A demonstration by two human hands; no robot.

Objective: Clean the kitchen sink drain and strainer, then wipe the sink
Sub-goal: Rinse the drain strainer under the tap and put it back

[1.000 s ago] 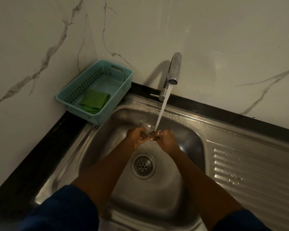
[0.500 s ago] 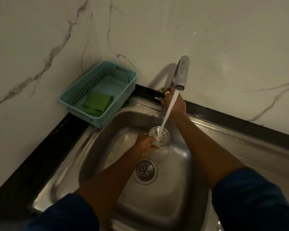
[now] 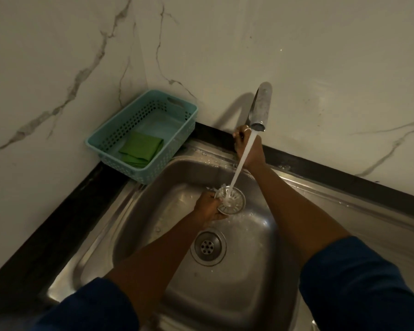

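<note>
My left hand [image 3: 208, 207] grips the round metal strainer [image 3: 234, 201] by its left edge and holds it above the sink basin [image 3: 182, 204], under the running water. The stream falls from the tap spout [image 3: 261, 108] onto the strainer's face and splashes. My right hand [image 3: 247, 149] reaches behind the stream to the tap's base, fingers curled round the handle, which is mostly hidden. The open drain [image 3: 208, 246] lies in the basin floor below the strainer.
A teal perforated basket [image 3: 177, 111] stands at the back left corner on the black counter [image 3: 46, 240], holding a folded green cloth [image 3: 140, 149]. The ribbed steel drainboard [image 3: 380, 223] stretches to the right. Marble walls close in at the back and left.
My right hand left the strainer and went up to the tap handle. My left hand alone keeps the strainer under the water, now turned face up.
</note>
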